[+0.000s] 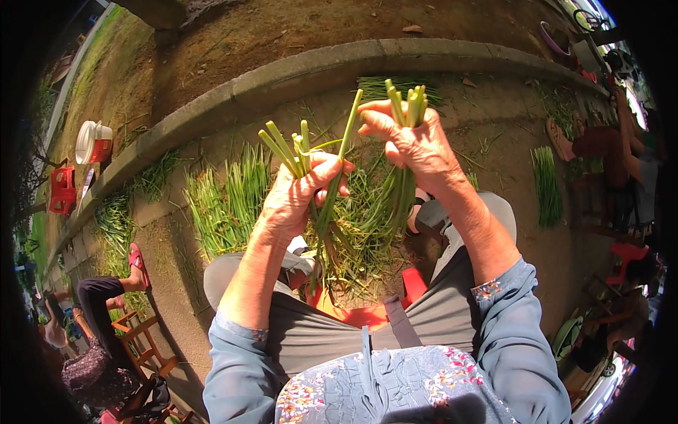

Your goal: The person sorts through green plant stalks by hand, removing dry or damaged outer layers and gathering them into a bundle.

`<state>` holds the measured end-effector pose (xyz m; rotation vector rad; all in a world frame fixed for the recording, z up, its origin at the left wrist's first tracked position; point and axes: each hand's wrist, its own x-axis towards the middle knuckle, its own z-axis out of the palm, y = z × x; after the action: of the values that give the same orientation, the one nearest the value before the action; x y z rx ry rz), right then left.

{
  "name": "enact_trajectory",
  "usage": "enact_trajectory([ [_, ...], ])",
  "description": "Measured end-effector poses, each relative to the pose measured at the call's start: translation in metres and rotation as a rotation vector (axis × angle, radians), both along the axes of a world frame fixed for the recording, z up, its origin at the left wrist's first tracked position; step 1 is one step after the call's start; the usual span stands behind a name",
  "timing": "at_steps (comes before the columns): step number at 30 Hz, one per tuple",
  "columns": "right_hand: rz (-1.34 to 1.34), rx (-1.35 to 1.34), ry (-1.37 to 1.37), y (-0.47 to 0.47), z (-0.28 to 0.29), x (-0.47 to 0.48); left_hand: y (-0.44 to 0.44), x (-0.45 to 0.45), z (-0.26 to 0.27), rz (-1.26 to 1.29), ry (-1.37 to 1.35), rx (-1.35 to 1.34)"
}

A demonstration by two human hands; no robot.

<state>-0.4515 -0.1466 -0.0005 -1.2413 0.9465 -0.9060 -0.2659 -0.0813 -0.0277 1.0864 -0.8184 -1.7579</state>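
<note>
My left hand (296, 193) is closed around several cut green stalks (286, 151), their thick ends pointing up. One longer stalk (349, 124) stands apart between its thumb and fingers, slanting toward my other hand. My right hand (418, 143) grips a fuller bunch of green stalks (417, 106), whose leafy ends (398, 199) hang below. Its thumb and forefinger reach out near the tip of the lone stalk; contact cannot be told. Beneath both hands, a loose heap of green and yellowish leaves (365, 254) lies on the ground between my feet.
Upright-looking rows of green stalks (246, 183) lie left of the heap. More stalks lie by the concrete kerb (318, 66) and at right (547, 188). A seated person (100, 355) is at left, another (609, 143) at right. Beyond the kerb are a white bucket (87, 142) and red stool (62, 190).
</note>
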Motion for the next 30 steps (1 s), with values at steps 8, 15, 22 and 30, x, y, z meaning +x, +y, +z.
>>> enact_trajectory([
  [8,0.127,0.084,-0.073,0.01,0.007,0.015,-0.002,-0.009,-0.003,-0.03,0.029,-0.014],
  [15,0.038,-0.029,-0.089,0.001,0.002,0.006,-0.002,-0.008,-0.012,0.08,-0.061,-0.096],
  [22,0.188,0.085,-0.155,0.004,0.009,0.006,0.0,-0.001,-0.001,-0.149,0.048,0.044],
  [30,0.316,0.103,-0.124,0.006,0.007,0.01,0.002,-0.004,0.0,-0.225,0.147,0.071],
])
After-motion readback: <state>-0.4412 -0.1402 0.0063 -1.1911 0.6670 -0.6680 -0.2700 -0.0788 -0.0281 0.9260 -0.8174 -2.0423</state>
